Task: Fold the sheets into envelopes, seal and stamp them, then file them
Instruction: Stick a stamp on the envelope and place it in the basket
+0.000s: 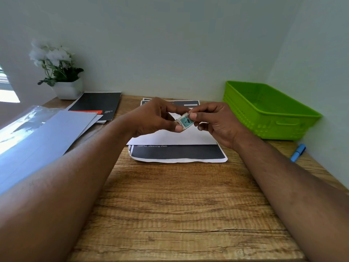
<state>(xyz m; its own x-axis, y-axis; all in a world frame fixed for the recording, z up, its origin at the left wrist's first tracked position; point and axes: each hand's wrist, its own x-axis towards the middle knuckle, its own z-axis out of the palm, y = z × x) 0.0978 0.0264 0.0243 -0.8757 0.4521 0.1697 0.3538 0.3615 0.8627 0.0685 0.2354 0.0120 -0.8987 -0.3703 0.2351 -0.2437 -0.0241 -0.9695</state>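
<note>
A small teal postage stamp (185, 121) is held above the desk between both hands. My left hand (153, 118) pinches its lower left end with thumb and fingers. My right hand (215, 120) pinches its upper right corner. Under the hands lies a white envelope (175, 138) on top of a dark printed sheet (177, 153). More printed sheets (188, 103) show behind the hands. A stack of white envelopes (56, 133) lies at the left, partly under my left forearm.
A green plastic basket (268, 110) stands at the back right. A blue marker (298, 152) lies by the right wall. A black notebook (96, 104), a clear plastic sleeve (20, 121) and a potted white flower (60, 72) sit at the back left on the wooden desk (179, 205).
</note>
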